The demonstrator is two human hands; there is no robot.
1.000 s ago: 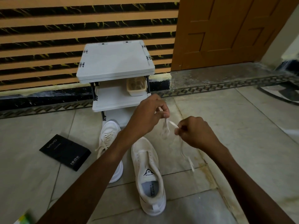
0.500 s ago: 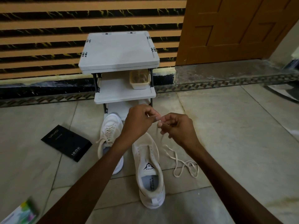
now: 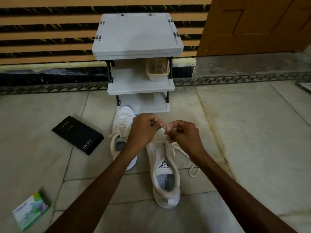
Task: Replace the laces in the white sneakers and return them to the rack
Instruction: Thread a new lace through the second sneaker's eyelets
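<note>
The lace (image 3: 182, 151) is light, soft and limp, so it is best taken close to its tip, which is judged the only part stiff enough to be steered into an eyelet. It is pinched between the curled fingers of the left hand (image 3: 143, 130) and the right hand (image 3: 183, 135), just above the toe of the unlaced sneaker (image 3: 165, 174) on the floor (image 3: 252, 132). Compared with half a second ago, less lace is heaped on the floor.

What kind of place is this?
Probably a home entryway: a small white shoe rack stands against the striped wall beside a wooden door, with white sneakers on the tiled floor.
</note>
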